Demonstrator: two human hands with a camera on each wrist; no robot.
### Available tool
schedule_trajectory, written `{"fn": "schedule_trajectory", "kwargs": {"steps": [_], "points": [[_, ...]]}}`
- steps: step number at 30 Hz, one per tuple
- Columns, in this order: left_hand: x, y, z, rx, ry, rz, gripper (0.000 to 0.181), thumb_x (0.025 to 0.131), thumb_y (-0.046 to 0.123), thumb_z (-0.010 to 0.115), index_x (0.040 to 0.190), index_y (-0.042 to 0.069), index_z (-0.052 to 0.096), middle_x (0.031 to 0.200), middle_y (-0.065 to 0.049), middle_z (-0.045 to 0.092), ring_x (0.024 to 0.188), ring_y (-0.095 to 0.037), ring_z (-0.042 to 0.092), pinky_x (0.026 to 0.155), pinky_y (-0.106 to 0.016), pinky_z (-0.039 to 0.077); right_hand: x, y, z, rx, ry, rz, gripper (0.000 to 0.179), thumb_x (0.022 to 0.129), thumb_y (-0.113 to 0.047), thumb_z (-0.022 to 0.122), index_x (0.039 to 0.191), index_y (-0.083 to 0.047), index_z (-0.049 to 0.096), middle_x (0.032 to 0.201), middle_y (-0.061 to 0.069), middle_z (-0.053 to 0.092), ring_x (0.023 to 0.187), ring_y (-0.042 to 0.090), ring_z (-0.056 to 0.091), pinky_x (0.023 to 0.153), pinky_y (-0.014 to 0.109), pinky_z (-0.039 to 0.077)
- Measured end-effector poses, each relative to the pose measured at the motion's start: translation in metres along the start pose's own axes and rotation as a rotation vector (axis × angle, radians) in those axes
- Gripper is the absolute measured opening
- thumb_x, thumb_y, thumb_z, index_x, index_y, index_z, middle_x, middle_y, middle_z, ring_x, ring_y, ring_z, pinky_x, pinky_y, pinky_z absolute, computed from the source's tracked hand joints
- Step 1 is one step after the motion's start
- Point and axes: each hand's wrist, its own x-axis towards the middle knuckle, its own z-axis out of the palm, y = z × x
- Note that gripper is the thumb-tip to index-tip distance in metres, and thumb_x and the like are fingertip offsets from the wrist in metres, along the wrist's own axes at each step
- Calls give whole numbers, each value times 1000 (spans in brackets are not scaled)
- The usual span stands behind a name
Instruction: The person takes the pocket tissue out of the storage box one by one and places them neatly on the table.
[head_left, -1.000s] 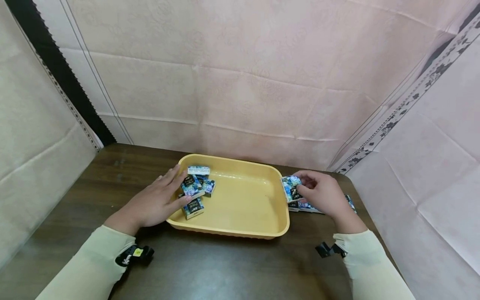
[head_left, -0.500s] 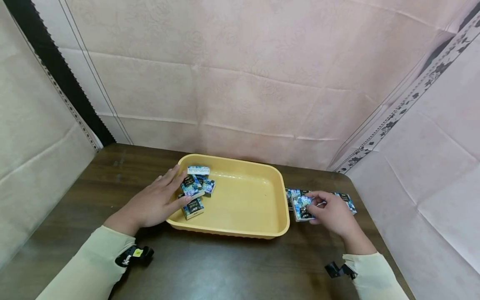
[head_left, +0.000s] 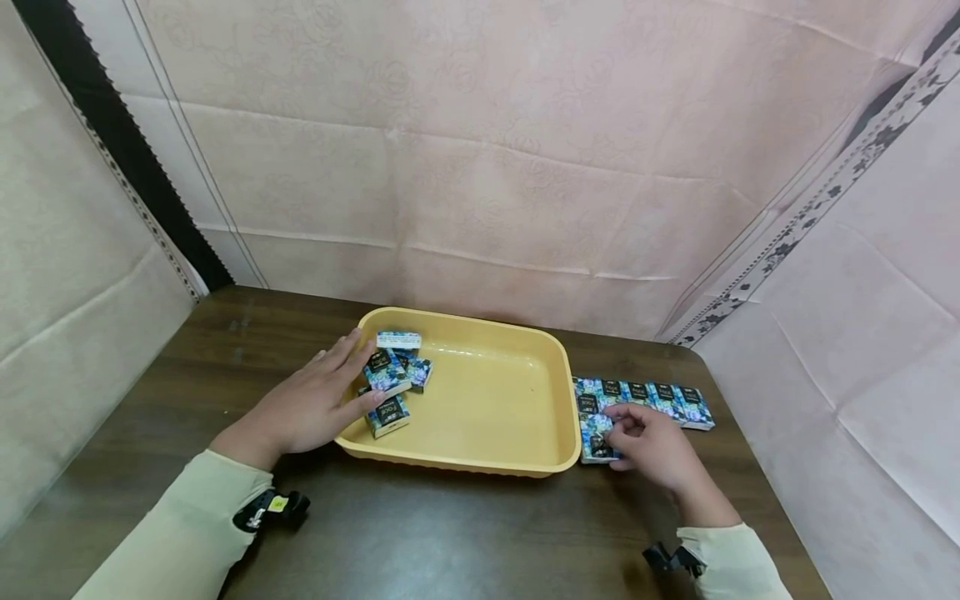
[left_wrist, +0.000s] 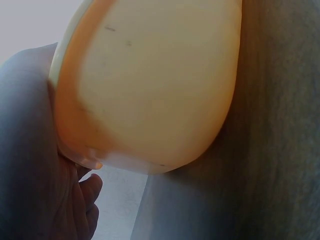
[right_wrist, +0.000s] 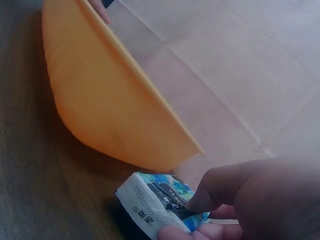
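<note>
My right hand (head_left: pixel 656 446) pinches a small blue floral pack (head_left: pixel 598 437) between thumb and fingers, beside the right end of a yellow tray (head_left: pixel 465 465). In the right wrist view this pack (right_wrist: pixel 152 202) shows a white printed side, low over the brown table. Just behind it lies a row of similar packs (head_left: pixel 665 392), partly covered by my hand. My left hand (head_left: pixel 315 406) rests on the tray's left rim with its fingers stretched out. Several more packs (head_left: pixel 386 372) lie loosely heaped inside the tray near those fingers.
The brown wooden table (head_left: pixel 420 533) extends in front of the tray. A pale cloth (head_left: pixel 480 192) hangs behind the table, with more cloth at both sides. The row of packs reaches close to the table's right edge.
My right hand has brought the pack from the tray's right rim down and toward me, to the front of the row. My left hand and the heaped packs have stayed put.
</note>
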Motion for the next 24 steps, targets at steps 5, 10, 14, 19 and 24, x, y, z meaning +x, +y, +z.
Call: {"fn": "schedule_trajectory", "kwargs": {"steps": [5,10,14,19,24], "points": [[-1,2,-2,1,-3,4,94,113,77,37,183,17,14,192,-11,-1,177,-43,12,141,-68,18,2,6,4,26,-13,6,38,107,-10,72,144,-4,69,113,16,66,92,25,73,76,37,72],[-1,2,-3,2,-5,5,94,114,76,38,183,16,14,192,-12,0,176,-43,13,141,-68,18,4,9,6,40,-20,17,36,106,-10,73,142,-6,70,112,16,65,92,25,72,76,38,72],[-1,2,-3,5,-7,0,95,113,77,37,183,17,14,192,-11,-1,177,-43,12,141,-68,18,4,10,7,45,-22,18,35,106,-10,73,141,-6,70,111,16,65,91,25,72,75,38,72],[-1,1,-2,5,-9,-5,97,112,80,35,183,17,14,192,-10,-1,177,-42,11,141,-68,18,4,11,8,53,-30,14,37,106,-10,77,141,-3,69,110,14,66,90,25,72,75,38,72],[-1,2,-1,-3,-5,-7,96,112,79,36,183,18,14,192,-9,-1,177,-41,11,141,-67,18,3,12,7,32,-34,11,40,106,-13,78,143,-3,66,109,13,67,91,24,72,73,38,72]]}}
